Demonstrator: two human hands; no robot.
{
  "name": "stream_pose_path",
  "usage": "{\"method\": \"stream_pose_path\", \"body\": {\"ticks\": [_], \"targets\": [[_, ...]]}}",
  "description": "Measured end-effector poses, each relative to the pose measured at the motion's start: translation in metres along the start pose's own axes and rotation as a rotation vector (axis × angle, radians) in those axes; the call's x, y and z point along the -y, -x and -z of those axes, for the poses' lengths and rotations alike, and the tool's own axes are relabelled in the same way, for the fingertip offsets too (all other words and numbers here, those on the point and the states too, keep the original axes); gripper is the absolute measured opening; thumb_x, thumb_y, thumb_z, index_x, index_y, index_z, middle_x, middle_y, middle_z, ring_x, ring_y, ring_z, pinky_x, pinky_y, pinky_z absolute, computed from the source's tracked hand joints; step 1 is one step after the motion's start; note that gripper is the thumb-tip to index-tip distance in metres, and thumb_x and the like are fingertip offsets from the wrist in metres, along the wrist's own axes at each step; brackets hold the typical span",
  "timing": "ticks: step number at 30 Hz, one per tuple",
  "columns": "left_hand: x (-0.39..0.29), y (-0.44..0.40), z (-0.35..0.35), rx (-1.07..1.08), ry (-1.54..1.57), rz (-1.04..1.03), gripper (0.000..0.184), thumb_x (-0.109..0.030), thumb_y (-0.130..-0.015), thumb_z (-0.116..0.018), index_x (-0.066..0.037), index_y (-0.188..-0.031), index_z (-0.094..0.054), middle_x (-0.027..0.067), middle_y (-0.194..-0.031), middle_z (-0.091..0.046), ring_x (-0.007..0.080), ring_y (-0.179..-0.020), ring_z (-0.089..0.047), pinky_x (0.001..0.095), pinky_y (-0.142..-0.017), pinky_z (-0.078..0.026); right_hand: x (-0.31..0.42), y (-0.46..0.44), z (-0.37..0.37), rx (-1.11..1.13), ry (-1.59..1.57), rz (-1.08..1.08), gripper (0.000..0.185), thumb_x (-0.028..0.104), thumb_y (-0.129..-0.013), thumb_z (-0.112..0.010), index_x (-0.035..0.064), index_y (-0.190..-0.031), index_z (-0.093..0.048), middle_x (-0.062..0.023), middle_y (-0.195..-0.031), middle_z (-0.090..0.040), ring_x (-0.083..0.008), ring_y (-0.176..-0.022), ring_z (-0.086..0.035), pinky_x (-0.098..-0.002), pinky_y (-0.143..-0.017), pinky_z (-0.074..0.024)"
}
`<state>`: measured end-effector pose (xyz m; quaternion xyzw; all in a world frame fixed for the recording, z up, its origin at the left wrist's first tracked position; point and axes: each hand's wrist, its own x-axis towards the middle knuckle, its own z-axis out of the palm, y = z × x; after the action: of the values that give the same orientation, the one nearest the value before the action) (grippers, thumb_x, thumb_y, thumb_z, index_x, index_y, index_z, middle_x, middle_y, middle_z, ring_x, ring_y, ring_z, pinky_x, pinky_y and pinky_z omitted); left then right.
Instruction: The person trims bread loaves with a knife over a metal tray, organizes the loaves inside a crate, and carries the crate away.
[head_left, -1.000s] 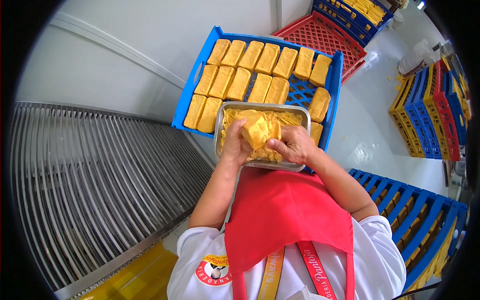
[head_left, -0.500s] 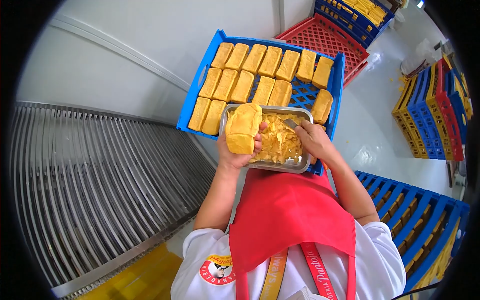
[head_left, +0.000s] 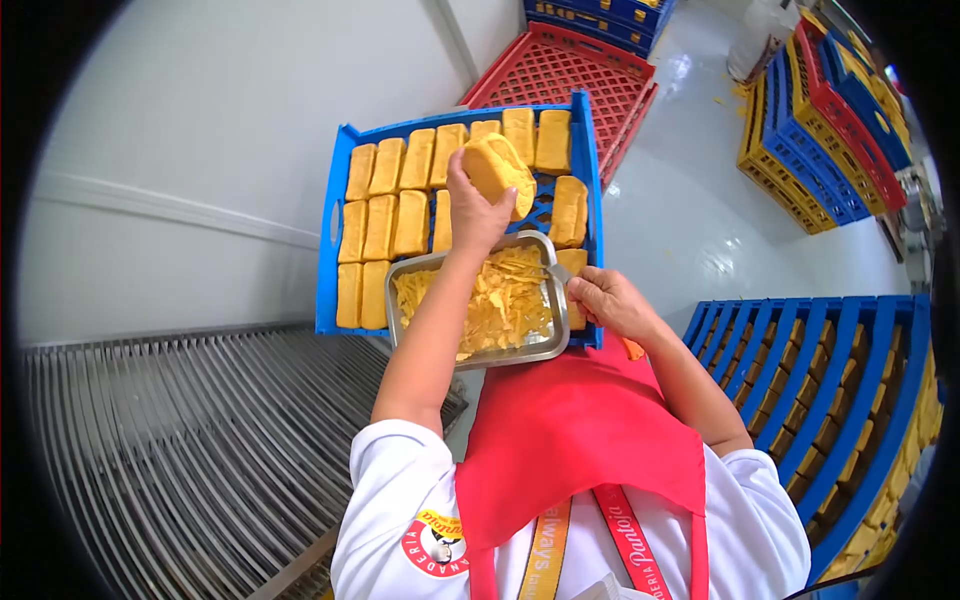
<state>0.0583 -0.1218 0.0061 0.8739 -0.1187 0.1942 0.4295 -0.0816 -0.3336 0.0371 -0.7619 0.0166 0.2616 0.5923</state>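
Head view, the sole one, listed as I see it from across the room.

Left hand [head_left: 480,215]: one, grasping a loaf [head_left: 497,175], thumb on one side, fingers on the other. Arm extended across the pan.

Loaf: one, yellow, tilted, lifted above the far right part of the blue crate [head_left: 330,215], where the lattice base shows between rows.

Right hand [head_left: 610,302]: one, fingers curled round a blade [head_left: 561,276]; handle mostly hidden in the grip. Placed at the pan's right edge.

Pan [head_left: 545,349]: one, metal, skewed, overlapping the crate's near side; what supports it, I cannot tell. Contents: yellow peelings [head_left: 508,300].

Crate: further yellow loaves in rows, some partly covered by pan and arm.

Changes: half a second ago the loaf was over the pan's left side and the blade among the peelings. The loaf is now beyond the pan, over the crate; the blade has come out to the pan's edge. My reading: the trimming of this loaf is paused or finished.

Surroundings: red crate [head_left: 560,70], behind; metal grating [head_left: 200,430], left; crate stack [head_left: 800,150], right; red apron [head_left: 580,420], on the worker.
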Motion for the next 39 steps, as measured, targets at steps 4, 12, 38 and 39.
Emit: {"method": "stream_pose_path", "body": {"ticks": [4,12,38,39], "targets": [[0.0,-0.004,-0.037,0.582,-0.464,0.375,0.077,-0.028,-0.076,-0.077,-0.004,-0.137,-0.038,0.0274,-0.128,-0.049,0.047,-0.116,-0.054,0.0487,-0.098,-0.048,0.0,0.018,0.016,-0.07,0.007,-0.023,0.04,0.034,-0.1,-0.05,-0.0014,-0.087,-0.061,-0.0071,-0.07,-0.059,-0.0169,-0.067,-0.056,-0.0349,-0.063,-0.0475],[-0.042,-0.019,-0.089,0.785,-0.47,0.348,0.074,-0.047,-0.075,-0.078,0.006,-0.122,-0.056,0.0303,-0.119,-0.062,0.0402,-0.113,-0.062,0.0451,-0.095,-0.051,-0.013,0.027,0.031,-0.081,-0.113,-0.064,0.04,0.037,-0.103,-0.046,0.0009,-0.095,-0.061,-0.0031,-0.076,-0.056,-0.0123,-0.068,-0.053,-0.0291,-0.061,-0.0465],[-0.027,0.125,0.079,-0.19,0.129,0.261,0.055,0.009,-0.067,-0.069,-0.005,-0.116,-0.047,0.0127,-0.106,-0.054,0.0294,-0.101,-0.058,0.0376,-0.088,-0.048,0.058,-0.042,-0.061,-0.05,0.42,0.355,0.039,0.034,-0.101,-0.048,-0.0011,-0.085,-0.055,-0.0288,-0.075,-0.06,-0.0484,-0.077,-0.059,-0.0549,-0.068,-0.0441],[-0.024,0.128,0.081,-0.212,0.034,0.221,0.054,0.008,-0.067,-0.07,-0.005,-0.115,-0.047,0.0145,-0.104,-0.054,0.0338,-0.098,-0.057,0.0401,-0.085,-0.047,0.061,-0.043,-0.067,-0.05,0.438,0.355,0.04,0.034,-0.101,-0.048,-0.0014,-0.085,-0.055,-0.0292,-0.074,-0.06,-0.0487,-0.077,-0.059,-0.055,-0.068,-0.0442]]}}
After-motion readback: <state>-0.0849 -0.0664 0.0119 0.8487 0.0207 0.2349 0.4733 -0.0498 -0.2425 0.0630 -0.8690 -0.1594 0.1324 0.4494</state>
